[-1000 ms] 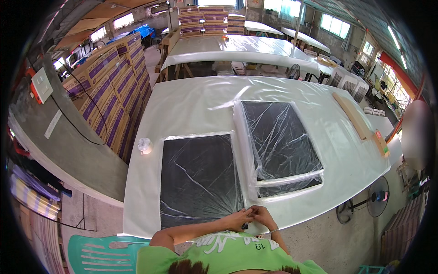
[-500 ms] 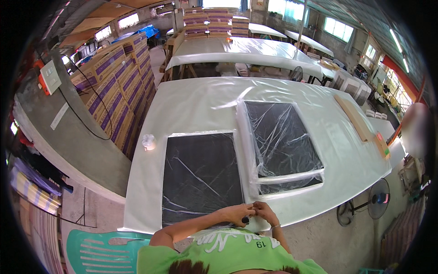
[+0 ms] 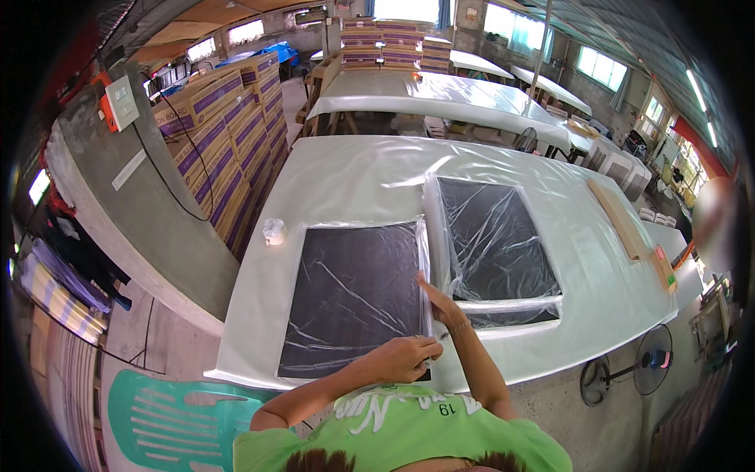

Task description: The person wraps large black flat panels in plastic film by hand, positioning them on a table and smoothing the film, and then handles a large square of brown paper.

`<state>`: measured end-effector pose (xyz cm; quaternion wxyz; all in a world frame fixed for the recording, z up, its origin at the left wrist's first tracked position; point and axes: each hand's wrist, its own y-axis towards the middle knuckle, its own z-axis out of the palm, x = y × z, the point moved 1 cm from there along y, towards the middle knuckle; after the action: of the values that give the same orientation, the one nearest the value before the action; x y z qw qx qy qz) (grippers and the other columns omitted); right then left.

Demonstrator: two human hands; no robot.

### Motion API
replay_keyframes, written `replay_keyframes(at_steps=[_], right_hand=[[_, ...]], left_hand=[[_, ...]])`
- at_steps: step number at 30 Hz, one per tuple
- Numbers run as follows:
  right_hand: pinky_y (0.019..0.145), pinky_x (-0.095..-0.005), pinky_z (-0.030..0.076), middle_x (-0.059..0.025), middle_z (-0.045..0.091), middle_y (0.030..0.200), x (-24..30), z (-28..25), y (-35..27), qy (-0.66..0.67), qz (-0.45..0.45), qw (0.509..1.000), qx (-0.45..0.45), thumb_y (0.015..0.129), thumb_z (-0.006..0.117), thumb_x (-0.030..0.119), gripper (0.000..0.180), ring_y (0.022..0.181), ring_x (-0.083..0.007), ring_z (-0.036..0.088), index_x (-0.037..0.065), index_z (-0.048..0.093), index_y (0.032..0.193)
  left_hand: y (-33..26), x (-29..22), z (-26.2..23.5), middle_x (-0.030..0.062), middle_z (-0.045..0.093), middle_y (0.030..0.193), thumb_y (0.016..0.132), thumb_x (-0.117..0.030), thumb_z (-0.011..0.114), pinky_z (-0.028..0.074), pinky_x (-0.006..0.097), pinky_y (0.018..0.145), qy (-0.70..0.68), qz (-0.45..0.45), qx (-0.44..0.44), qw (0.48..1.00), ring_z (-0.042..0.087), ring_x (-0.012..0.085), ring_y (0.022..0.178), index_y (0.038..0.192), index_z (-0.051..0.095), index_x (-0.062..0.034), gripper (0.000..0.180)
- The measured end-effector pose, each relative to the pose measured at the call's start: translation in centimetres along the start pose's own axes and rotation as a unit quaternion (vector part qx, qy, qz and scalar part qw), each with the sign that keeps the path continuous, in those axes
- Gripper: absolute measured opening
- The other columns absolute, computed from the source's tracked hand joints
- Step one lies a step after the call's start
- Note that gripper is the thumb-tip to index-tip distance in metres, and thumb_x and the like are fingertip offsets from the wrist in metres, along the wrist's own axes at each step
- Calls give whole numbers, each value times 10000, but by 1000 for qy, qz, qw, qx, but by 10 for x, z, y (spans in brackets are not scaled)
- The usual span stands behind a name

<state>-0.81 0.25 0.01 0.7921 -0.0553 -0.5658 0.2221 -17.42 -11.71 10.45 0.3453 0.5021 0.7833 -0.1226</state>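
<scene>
the near black panel (image 3: 354,299), a flat dark rectangle wrapped in crinkled clear plastic film, is seen at lower centre of the frame on the white-covered table (image 3: 354,173). its lower right corner is pinched under the curled fingers of the left hand (image 3: 401,359), while the right hand (image 3: 440,305) is laid flat with fingers straight along its right edge. a second film-wrapped black panel (image 3: 495,236) lies right of centre, a small tape roll (image 3: 274,230) left of the near panel, and stacked cardboard boxes (image 3: 228,149) are seen at upper left.

Stacked brown cartons (image 3: 224,134) with purple bands (far left), white wall box (image 3: 124,101), more cartons (image 3: 393,43) behind
</scene>
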Motion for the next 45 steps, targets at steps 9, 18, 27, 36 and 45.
replay_keyframes(at_steps=[9,18,27,36,45], right_hand=[[886,-291,399,-40,577,1044,51,37,-57,-114,-230,966,-23,818,689,174,466,980,-125,509,18,515,1221],[843,-276,389,-46,589,1059,54,-34,-166,-149,-289,922,-211,771,738,223,432,952,-131,513,4,595,1114],[793,-252,381,44,619,837,28,-129,-222,-75,-340,896,-276,735,789,215,252,804,-91,533,51,659,875],[801,-241,390,28,603,937,30,-197,-256,4,-358,874,-328,715,807,135,362,850,-98,531,60,602,1005],[923,-281,358,-1,595,1054,67,-292,-288,-7,-353,895,-272,672,837,173,639,983,-135,523,36,512,1205]], left_hand=[[-66,74,-84,143,478,1207,752,-269,752,380,396,982,30,-170,-450,876,458,288,1147,1264,471,-52,623],[-87,77,-117,114,539,1194,862,-235,663,395,333,942,-263,-157,-566,765,501,200,1093,1260,468,20,511],[-23,5,-50,12,607,948,876,-153,646,402,237,797,-301,-82,-545,778,511,84,869,1059,581,19,260],[17,-26,-1,-35,607,863,880,-164,649,398,212,691,-364,-107,-513,770,496,47,767,973,613,-15,179],[95,-54,49,-42,602,861,879,-205,662,384,208,680,-380,-107,-493,775,491,42,767,996,605,-30,219]])
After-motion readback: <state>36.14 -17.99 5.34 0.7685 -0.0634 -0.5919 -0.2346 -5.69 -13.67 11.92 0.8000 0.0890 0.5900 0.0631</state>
